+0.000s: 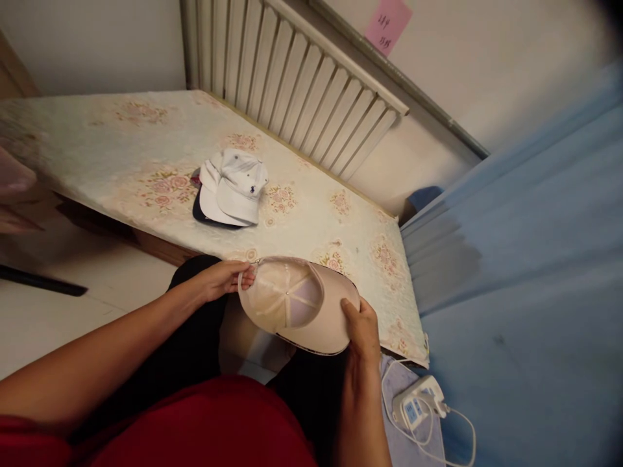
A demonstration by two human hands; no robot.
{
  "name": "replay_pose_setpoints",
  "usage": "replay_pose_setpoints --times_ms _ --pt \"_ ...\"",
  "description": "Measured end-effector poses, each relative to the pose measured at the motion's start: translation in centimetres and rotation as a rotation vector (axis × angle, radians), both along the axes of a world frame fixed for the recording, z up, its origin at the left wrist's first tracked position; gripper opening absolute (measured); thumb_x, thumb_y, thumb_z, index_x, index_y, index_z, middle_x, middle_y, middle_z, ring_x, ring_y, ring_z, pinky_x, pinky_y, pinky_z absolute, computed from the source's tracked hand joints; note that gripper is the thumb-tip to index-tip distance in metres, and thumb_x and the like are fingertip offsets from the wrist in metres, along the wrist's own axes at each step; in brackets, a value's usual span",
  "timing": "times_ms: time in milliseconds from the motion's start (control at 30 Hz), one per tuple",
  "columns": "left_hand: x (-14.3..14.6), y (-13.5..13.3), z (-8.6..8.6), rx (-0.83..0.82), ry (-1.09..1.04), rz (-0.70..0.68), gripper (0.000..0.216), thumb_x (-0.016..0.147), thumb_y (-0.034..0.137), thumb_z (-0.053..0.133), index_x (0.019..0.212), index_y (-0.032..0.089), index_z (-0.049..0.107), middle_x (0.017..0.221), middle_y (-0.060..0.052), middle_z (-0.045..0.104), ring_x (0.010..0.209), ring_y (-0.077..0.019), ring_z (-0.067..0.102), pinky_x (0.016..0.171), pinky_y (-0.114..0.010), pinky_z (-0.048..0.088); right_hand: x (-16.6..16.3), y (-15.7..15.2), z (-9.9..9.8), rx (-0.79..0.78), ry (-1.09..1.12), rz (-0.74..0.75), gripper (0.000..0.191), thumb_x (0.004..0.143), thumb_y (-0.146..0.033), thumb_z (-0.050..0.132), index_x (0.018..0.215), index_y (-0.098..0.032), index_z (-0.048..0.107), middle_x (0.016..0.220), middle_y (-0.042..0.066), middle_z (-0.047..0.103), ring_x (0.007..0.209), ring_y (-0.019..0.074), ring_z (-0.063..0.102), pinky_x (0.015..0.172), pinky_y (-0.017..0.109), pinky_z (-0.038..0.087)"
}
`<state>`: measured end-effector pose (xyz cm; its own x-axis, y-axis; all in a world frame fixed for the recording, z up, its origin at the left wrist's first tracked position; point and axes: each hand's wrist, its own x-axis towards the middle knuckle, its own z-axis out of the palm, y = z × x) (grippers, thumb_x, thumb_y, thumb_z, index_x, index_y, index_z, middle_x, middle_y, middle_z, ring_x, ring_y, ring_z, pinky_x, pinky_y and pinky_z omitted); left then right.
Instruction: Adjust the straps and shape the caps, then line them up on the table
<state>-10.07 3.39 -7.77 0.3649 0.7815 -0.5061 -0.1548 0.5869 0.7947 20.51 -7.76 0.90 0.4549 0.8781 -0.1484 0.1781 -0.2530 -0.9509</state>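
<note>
A cream baseball cap (272, 298) is held upside down over my lap, its inside and seams facing up. My left hand (226, 279) grips the back strap at the cap's left end, fingers curled through the opening. At the right end, my right hand (363, 324) pinches the brim, thumb on its underside. Beyond them, on the flowered cloth, rests a stack of caps (238, 188): white ones on top, one with a small dark logo, and a dark brim showing beneath.
A table with a flowered cover (311, 224) stretches ahead. Behind it stand a radiator (292, 84) and a wall with a pink note (388, 26). A blue curtain (516, 259) hangs at the right. A white power strip with cables (418, 402) sits on a bluish cloth, lower right.
</note>
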Motion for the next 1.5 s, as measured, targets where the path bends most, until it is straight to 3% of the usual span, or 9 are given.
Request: replay_pose_setpoints --times_ms 133,400,700,833,1033,1200,1333,1400,1500 --pt "-0.4 0.5 -0.5 -0.153 -0.265 0.010 0.032 0.097 0.035 0.045 0.088 0.012 0.065 0.073 -0.006 0.066 0.069 -0.0134 0.062 0.075 -0.028 0.053 1.1 0.3 -0.1 0.019 0.091 -0.016 0.043 0.065 -0.040 0.073 0.099 -0.014 0.069 0.071 0.000 0.070 0.058 0.0164 0.059 0.057 0.027 0.047" --pt "0.6 0.3 0.4 -0.263 -0.570 -0.051 0.023 0.095 0.020 0.051 0.100 0.004 0.068 0.068 -0.008 0.068 0.060 -0.0131 0.064 0.061 -0.024 0.053 3.3 2.0 -1.1 0.177 0.161 0.023 0.040 0.064 -0.035 0.076 0.099 -0.018 0.069 0.078 -0.001 0.072 0.063 0.0160 0.062 0.061 0.027 0.049" --pt "2.5 -1.1 2.4 -0.151 -0.694 -0.016 0.007 0.084 0.011 0.065 0.090 0.009 0.068 0.072 -0.007 0.071 0.061 -0.0131 0.065 0.064 -0.025 0.054 7.3 5.3 -3.4 0.360 -0.032 0.006 0.021 0.064 -0.030 0.073 0.079 -0.019 0.063 0.066 -0.006 0.063 0.059 0.0119 0.055 0.060 0.024 0.044" --pt "3.6 -1.7 2.9 -0.112 -0.714 0.032 0.004 0.081 0.011 0.068 0.081 0.012 0.065 0.070 -0.006 0.070 0.060 -0.0128 0.065 0.062 -0.024 0.053 8.3 7.2 -2.9 0.379 -0.120 0.026 0.018 0.063 -0.026 0.070 0.077 -0.018 0.064 0.066 -0.004 0.064 0.061 0.0135 0.057 0.063 0.026 0.045" --pt "5.6 -2.0 4.0 -0.045 -0.732 0.041 0.008 0.079 0.011 0.070 0.080 0.013 0.062 0.070 -0.005 0.068 0.063 -0.0121 0.064 0.063 -0.022 0.052 9.0 11.2 -1.3 0.416 -0.291 0.035 0.019 0.064 -0.025 0.061 0.081 -0.018 0.067 0.090 0.006 0.073 0.087 0.0211 0.065 0.085 0.036 0.049" --pt "8.1 -1.9 3.9 -0.048 -0.676 0.074 0.004 0.083 0.012 0.066 0.084 0.012 0.062 0.072 -0.006 0.068 0.062 -0.0115 0.064 0.061 -0.021 0.052 8.1 13.5 -1.4 0.378 -0.452 -0.060 0.029 0.061 -0.027 0.063 0.088 -0.016 0.067 0.091 0.010 0.072 0.085 0.0244 0.064 0.086 0.044 0.049" --pt "9.5 -2.0 4.1 -0.069 -0.624 0.083 0.006 0.083 0.009 0.063 0.080 0.012 0.059 0.071 -0.005 0.068 0.059 -0.0107 0.064 0.059 -0.020 0.052 5.3 12.3 -1.2 0.400 -0.536 -0.103 0.030 0.070 -0.029 0.058 0.096 -0.017 0.066 0.096 0.011 0.071 0.089 0.0239 0.064 0.088 0.042 0.049" --pt "9.8 -2.1 4.5 -0.066 -0.611 0.084 0.007 0.084 0.009 0.062 0.080 0.013 0.059 0.071 -0.005 0.068 0.058 -0.0103 0.063 0.057 -0.019 0.052 3.3 10.9 -0.6 0.427 -0.563 -0.049 0.022 0.074 -0.030 0.057 0.091 -0.018 0.066 0.089 0.008 0.071 0.084 0.0218 0.066 0.084 0.038 0.051" --pt "10.1 -2.4 5.0 -0.072 -0.597 0.120 0.006 0.084 0.007 0.061 0.082 0.013 0.059 0.068 -0.004 0.067 0.058 -0.0103 0.063 0.057 -0.019 0.052 0.1 9.1 0.5 0.368 -0.422 0.140 0.013 0.078 -0.029 0.055 0.081 -0.020 0.064 0.069 0.000 0.066 0.062 0.0174 0.065 0.065 0.030 0.052"
